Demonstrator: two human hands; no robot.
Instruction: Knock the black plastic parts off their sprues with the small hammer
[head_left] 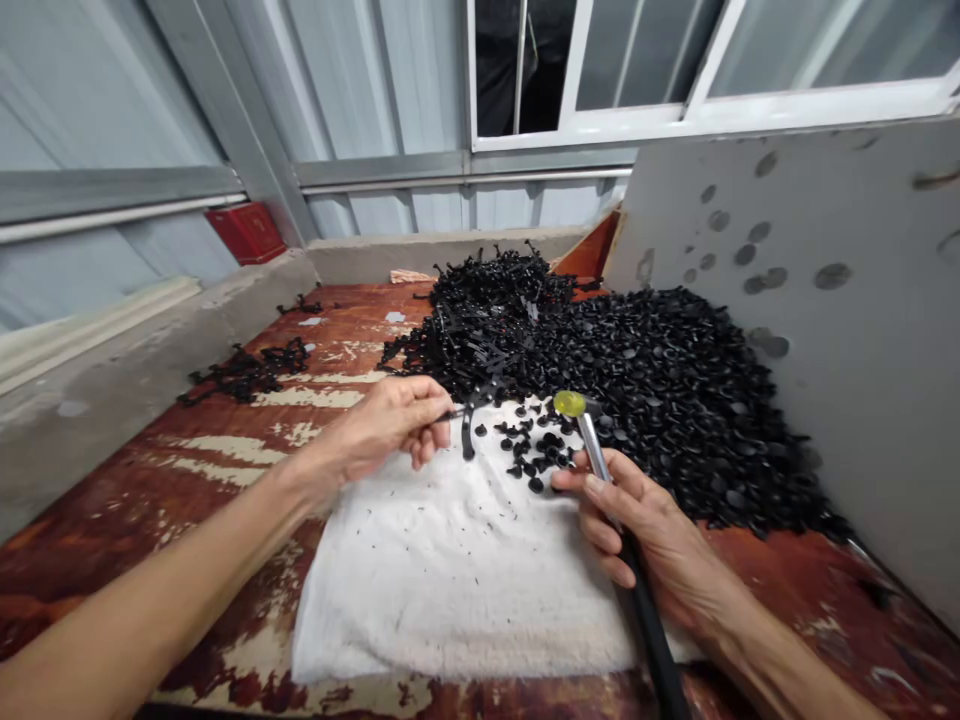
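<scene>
Black piece [468, 432] pinched in left hand [397, 418], hammer [593, 446] in right hand [651, 512], white cloth [450, 590] on scuffed red table [112, 520], corrugated wall [420, 80]

Red-brown tabletop [135, 510], finish worn to pale patches. White cloth [450, 570] spread on it. Large heap of black parts [675, 390] behind and right of cloth; smaller black cluster [259, 370] beyond cloth's left.

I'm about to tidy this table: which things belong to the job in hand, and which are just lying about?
Likely in use:
hammer in right hand
branched piece in left hand
cloth
loose parts
black heap

Likely just lying about:
red box
striped scrap
</scene>
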